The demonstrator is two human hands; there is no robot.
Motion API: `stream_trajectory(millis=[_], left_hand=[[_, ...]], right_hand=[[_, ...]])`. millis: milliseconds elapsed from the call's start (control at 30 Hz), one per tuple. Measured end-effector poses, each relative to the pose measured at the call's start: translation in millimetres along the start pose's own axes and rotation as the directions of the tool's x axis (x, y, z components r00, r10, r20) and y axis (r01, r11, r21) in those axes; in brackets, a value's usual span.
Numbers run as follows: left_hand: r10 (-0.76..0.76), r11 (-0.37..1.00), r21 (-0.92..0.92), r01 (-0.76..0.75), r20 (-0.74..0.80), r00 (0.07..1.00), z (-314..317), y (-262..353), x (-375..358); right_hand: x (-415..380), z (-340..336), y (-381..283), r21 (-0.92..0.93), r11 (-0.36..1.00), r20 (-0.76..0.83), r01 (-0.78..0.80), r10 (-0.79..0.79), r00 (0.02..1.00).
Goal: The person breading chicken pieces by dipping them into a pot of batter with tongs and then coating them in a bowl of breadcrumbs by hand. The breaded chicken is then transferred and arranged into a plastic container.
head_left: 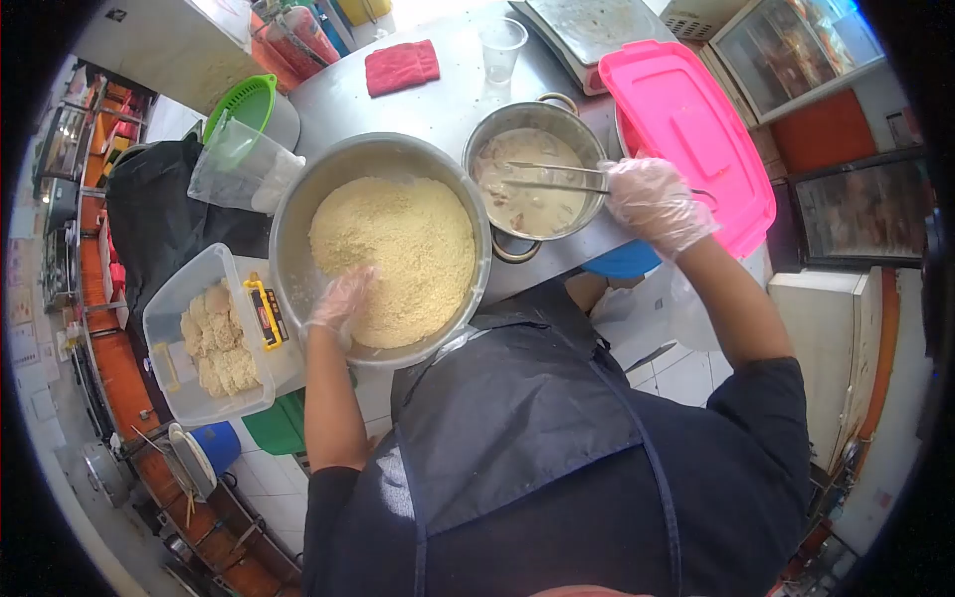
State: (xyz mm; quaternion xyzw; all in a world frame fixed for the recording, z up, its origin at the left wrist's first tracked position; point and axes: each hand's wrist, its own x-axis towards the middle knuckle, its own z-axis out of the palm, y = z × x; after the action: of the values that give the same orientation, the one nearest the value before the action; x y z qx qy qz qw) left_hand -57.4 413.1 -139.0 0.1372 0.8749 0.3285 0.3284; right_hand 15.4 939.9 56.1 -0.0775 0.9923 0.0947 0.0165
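My left hand (346, 298), in a clear plastic glove, rests at the near left part of a large metal bowl (286, 231), its fingertips touching pale yellow crumbs (398, 244). My right hand (655, 204), gloved too, is closed around metal tongs (557, 187). The tongs reach over a two-handled pot (479, 129) of milky liquid with pieces in it (532, 169). Left of the bowl, a clear plastic box (164, 338) holds several crumb-coated pieces (219, 343).
A pink lid (696, 129) lies right of the pot, near a metal scale (597, 35). Behind are a clear cup (501, 55) and a red cloth (402, 68). A clear jug (234, 169) and a green basket (242, 107) stand at the back left.
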Motion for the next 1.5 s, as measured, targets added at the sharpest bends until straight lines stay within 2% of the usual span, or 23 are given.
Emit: stream_trajectory(millis=[33, 67, 133, 233, 300, 367, 433, 533, 667, 767, 867, 933, 1000, 1067, 1133, 1200, 1300, 1333, 1367, 1400, 1433, 1467, 1500], left_hand=[[-0.123, 0.966, 0.215, 0.144, -0.108, 0.987, -11, 50, -16], [-0.13, 0.965, 0.217, 0.15, -0.104, 0.986, -8, 59, -21], [-0.185, 0.974, -0.201, 0.104, -0.439, 0.879, -3, 66, -31], [-0.144, 0.989, -0.1, 0.11, -0.449, 0.882, -13, 57, -36], [-0.137, 0.987, -0.142, 0.078, -0.479, 0.867, -14, 51, -40], [-0.134, 0.982, -0.182, 0.046, -0.506, 0.852, -15, 38, -43], [0.022, 0.998, -0.032, -0.048, -0.555, 0.832, -13, 25, -39], [-0.035, 0.999, -0.044, 0.014, -0.542, 0.839, -15, 27, -41], [-0.048, 0.994, -0.112, -0.014, -0.529, 0.847, -17, 29, -38], [-0.044, 0.994, -0.11, -0.017, -0.525, 0.85, -15, 21, -34], [-0.06, 0.993, -0.117, 0.004, -0.485, 0.872, -18, 21, -34], [-0.01, 1.0, -0.02, 0.001, -0.461, 0.888, -21, 21, -34], [-0.021, 0.998, -0.059, -0.007, -0.464, 0.886, -17, 16, -32], [-0.034, 0.995, -0.101, -0.015, -0.467, 0.884, -12, 10, -31], [-0.012, 1.0, -0.018, 0.004, -0.445, 0.895, -9, 3, -29], [0.003, 1.0, -0.021, -0.014, -0.448, 0.894, -8, -2, -26], [0.036, 0.998, -0.035, -0.058, -0.461, 0.886, -7, -2, -26], [0.057, 0.995, -0.045, -0.088, -0.471, 0.881, -7, 1, -27], [0.051, 0.995, -0.05, -0.084, -0.467, 0.883, -7, 3, -30], [-0.026, 0.994, -0.109, -0.027, -0.453, 0.891, -12, 17, -33], [-0.101, 0.986, -0.165, 0.031, -0.435, 0.895, -15, 24, -35], [-0.1, 0.986, -0.164, 0.031, -0.431, 0.897, -15, 24, -34], [-0.087, 0.989, -0.149, 0.025, -0.43, 0.899, -15, 23, -34]], right_hand=[[2, 12, -7, 0.006, 1.0, 0.02, 0.005, -0.005, 1.0], [5, 16, -17, 0.017, 0.999, 0.043, 0.048, -0.049, 0.998], [6, 37, -32, 0.039, 0.999, 0.017, 0.036, -0.037, 0.999], [3, 37, -38, 0.012, 1.0, -0.008, 0.028, -0.028, 1.0], [-7, 32, -35, 0.03, 0.998, -0.09, -0.056, 0.058, 0.994], [-17, 27, -31, -0.036, 0.997, -0.094, -0.069, 0.065, 0.993], [-26, 23, -25, 0.065, 0.989, -0.153, -0.13, 0.138, 0.978], [-39, 9, -25, 0.155, 0.97, -0.119, -0.188, 0.207, 0.971], [-48, -16, -32, 0.28, 0.917, -0.039, -0.285, 0.308, 0.951], [-55, -23, -30, 0.417, 0.856, -0.016, -0.304, 0.342, 0.94], [-57, -29, -29, 0.473, 0.821, -0.004, -0.322, 0.367, 0.93], [-54, -37, -30, 0.44, 0.812, 0.042, -0.383, 0.407, 0.912], [-47, -37, -30, 0.406, 0.803, 0.085, -0.437, 0.443, 0.893], [-42, -27, -30, 0.286, 0.805, 0.068, -0.521, 0.525, 0.848], [-41, -16, -27, 0.272, 0.805, 0.059, -0.528, 0.533, 0.844], [-42, -11, -23, 0.258, 0.807, 0.045, -0.531, 0.539, 0.841], [-53, -6, -18, 0.373, 0.756, 0.087, -0.538, 0.548, 0.832], [-61, -1, -15, 0.443, 0.748, 0.093, -0.493, 0.509, 0.856], [-67, 2, -13, 0.51, 0.733, 0.099, -0.45, 0.47, 0.877], [-65, -3, -18, 0.508, 0.732, 0.103, -0.453, 0.47, 0.876], [-60, -13, -25, 0.549, 0.651, 0.253, -0.524, 0.469, 0.847], [-58, -18, -28, 0.573, 0.562, 0.396, -0.597, 0.448, 0.802], [-59, -8, -29, 0.571, 0.558, 0.4, -0.602, 0.451, 0.798]])
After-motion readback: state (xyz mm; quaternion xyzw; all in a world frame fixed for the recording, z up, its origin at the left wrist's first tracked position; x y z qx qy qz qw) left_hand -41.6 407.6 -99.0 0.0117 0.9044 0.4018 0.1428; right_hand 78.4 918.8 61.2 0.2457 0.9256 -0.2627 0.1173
